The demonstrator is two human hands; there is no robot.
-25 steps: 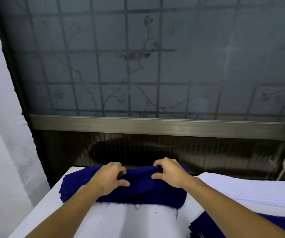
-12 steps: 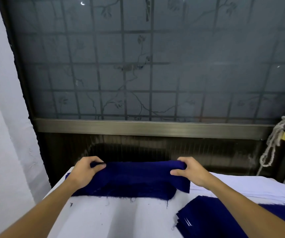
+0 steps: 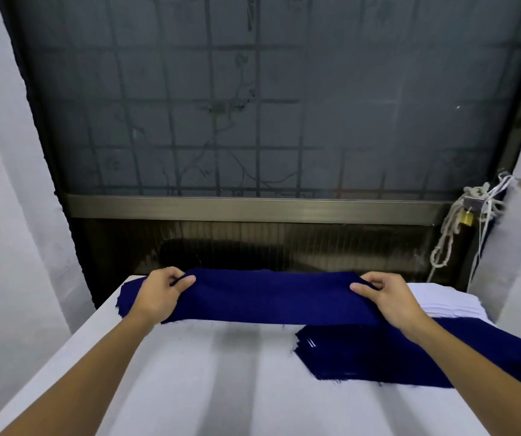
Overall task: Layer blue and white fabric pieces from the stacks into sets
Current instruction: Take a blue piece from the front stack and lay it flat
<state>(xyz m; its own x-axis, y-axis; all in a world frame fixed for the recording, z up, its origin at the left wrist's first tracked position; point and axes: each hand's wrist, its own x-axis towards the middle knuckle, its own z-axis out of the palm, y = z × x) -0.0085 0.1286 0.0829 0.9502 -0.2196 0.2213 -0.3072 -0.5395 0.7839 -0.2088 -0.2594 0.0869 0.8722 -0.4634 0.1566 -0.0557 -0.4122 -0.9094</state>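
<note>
Both hands pinch one blue piece (image 3: 271, 297) taut, left hand (image 3: 158, 294) and right hand (image 3: 388, 302) at its ends; keep it flat and lay it squarely at the worktop (image 3: 221, 372) far edge.

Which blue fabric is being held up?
The single dark blue fabric piece stretched between left hand and right hand; the far-left blue stack and near-right blue stack lie flat.
</note>
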